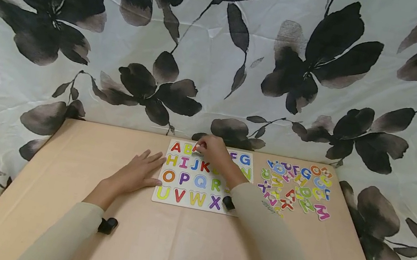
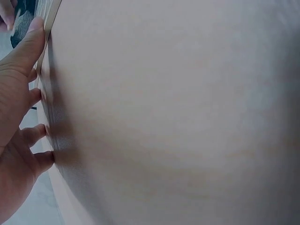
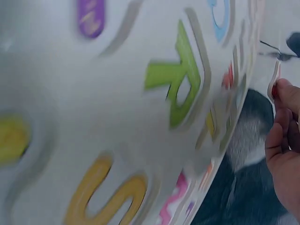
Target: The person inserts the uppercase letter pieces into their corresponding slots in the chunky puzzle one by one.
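Observation:
A white alphabet board point(image 1: 187, 187) with coloured letters in rows lies on the table. My right hand point(image 1: 218, 153) reaches over its top row. Between thumb and fingertips it pinches a red letter piece point(image 3: 276, 86) with a pale border, held just above the board; which letter it is I cannot tell. Flat on the table, my left hand point(image 1: 139, 172) has its fingers spread and its thumb against the board's left edge. The right hand and forearm hide part of the top rows and the lower right corner.
Loose coloured letter pieces point(image 1: 322, 212) lie scattered in a pile right of the board. The tan table point(image 1: 174, 243) ends just behind the board, where a white cloth point(image 1: 216, 81) with black flowers hangs.

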The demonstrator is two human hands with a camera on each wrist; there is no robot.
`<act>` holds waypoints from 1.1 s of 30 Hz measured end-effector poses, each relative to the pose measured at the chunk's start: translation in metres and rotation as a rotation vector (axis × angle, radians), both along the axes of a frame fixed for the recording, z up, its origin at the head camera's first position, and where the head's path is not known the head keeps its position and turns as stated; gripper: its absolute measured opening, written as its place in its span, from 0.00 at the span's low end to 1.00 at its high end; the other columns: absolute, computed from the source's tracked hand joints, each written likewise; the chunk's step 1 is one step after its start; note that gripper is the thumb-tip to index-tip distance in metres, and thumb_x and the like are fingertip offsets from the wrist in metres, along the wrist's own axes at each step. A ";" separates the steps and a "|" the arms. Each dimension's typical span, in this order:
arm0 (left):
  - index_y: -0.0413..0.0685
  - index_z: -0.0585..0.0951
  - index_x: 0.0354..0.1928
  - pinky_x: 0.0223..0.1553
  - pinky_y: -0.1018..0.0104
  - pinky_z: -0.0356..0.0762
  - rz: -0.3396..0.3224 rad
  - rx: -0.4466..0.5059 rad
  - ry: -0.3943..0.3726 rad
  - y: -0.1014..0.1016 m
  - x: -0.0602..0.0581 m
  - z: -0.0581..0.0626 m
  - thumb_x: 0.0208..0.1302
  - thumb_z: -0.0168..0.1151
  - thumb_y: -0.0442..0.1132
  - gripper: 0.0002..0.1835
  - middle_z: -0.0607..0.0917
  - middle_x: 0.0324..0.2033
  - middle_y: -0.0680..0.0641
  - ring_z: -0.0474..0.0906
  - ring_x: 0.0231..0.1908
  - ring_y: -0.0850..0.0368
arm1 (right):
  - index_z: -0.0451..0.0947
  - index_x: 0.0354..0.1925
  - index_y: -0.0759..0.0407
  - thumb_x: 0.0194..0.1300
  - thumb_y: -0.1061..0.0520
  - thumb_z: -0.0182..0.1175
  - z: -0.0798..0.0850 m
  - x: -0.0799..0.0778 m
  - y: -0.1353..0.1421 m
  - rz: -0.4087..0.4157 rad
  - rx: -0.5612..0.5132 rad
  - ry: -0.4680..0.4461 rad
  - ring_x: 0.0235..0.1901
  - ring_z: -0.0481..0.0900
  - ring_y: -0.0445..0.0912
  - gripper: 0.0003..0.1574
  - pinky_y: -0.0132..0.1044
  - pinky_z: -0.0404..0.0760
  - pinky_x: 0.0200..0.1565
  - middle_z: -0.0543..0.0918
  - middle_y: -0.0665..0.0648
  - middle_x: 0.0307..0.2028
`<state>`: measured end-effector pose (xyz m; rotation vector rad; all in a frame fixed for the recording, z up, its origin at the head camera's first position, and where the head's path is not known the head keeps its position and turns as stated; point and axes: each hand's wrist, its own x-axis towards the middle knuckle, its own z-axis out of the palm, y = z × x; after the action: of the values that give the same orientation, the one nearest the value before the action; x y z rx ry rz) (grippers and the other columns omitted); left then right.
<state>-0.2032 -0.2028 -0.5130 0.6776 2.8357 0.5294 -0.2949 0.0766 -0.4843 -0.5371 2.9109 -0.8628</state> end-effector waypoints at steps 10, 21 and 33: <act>0.47 0.64 0.79 0.72 0.24 0.53 -0.012 -0.009 0.037 -0.005 0.001 -0.003 0.65 0.68 0.61 0.47 0.62 0.79 0.40 0.50 0.78 0.26 | 0.87 0.44 0.54 0.72 0.50 0.66 -0.006 -0.004 -0.053 0.015 0.140 0.074 0.37 0.78 0.41 0.09 0.32 0.81 0.42 0.84 0.49 0.37; 0.48 0.64 0.79 0.71 0.23 0.53 -0.022 0.010 0.047 -0.006 0.003 -0.005 0.66 0.67 0.61 0.45 0.62 0.79 0.40 0.51 0.77 0.25 | 0.85 0.44 0.54 0.72 0.51 0.66 -0.012 0.001 -0.079 -0.022 0.196 0.071 0.36 0.77 0.40 0.08 0.28 0.80 0.40 0.82 0.49 0.37; 0.48 0.64 0.79 0.72 0.24 0.53 -0.028 0.001 0.046 -0.006 0.003 -0.007 0.66 0.67 0.62 0.46 0.62 0.79 0.41 0.51 0.78 0.27 | 0.87 0.46 0.54 0.72 0.52 0.66 -0.022 -0.005 -0.085 -0.011 0.188 0.072 0.38 0.80 0.40 0.10 0.30 0.83 0.44 0.87 0.50 0.42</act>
<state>-0.2006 -0.2086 -0.5203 0.7379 2.8644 0.5174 -0.3000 -0.0080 -0.5061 -0.5479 3.0187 -0.5739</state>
